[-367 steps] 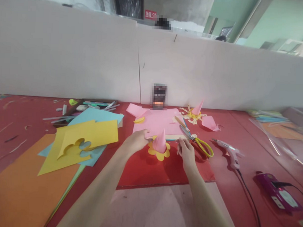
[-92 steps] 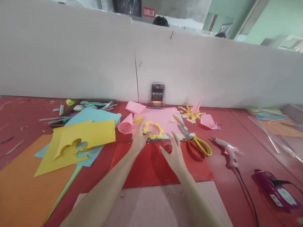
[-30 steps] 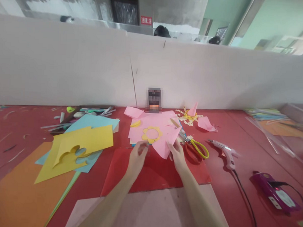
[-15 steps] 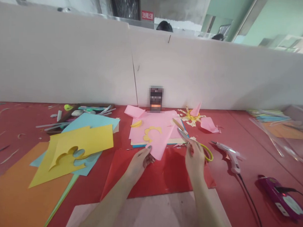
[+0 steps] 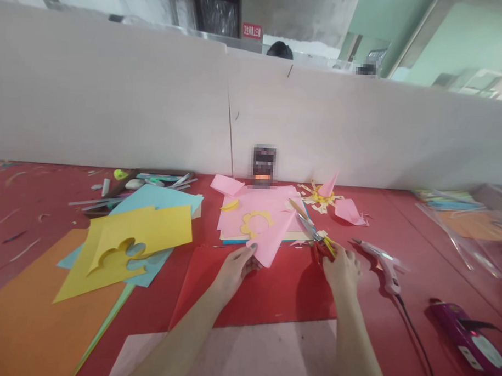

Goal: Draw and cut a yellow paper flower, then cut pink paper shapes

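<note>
My left hand (image 5: pixel 238 264) pinches the lower corner of a pink paper sheet (image 5: pixel 271 246), which is lifted and folded over. My right hand (image 5: pixel 342 268) has its fingers closed at the yellow and red handles of a pair of scissors (image 5: pixel 311 228); their exact grip is partly hidden. The blades point up and left, beside the edge of the pink sheet. Close to them lies a pencil-like wooden stick (image 5: pixel 296 207). A yellow scalloped paper ring (image 5: pixel 246 227) rests on the pink paper, with a curved yellow scrap (image 5: pixel 229 205) to its left.
Yellow sheets with cut-outs (image 5: pixel 121 227), blue paper (image 5: pixel 155 198) and orange paper (image 5: pixel 45 296) overlap on the left. A glue gun (image 5: pixel 382 258) and a purple device (image 5: pixel 466 332) lie at right, with cords. A yellow paper piece with a pink cone (image 5: pixel 327 186) stands behind.
My right hand has shifted right and back along the scissors, from near the blades to the handles. The left hand stays on the pink paper. The view has turned slightly.
</note>
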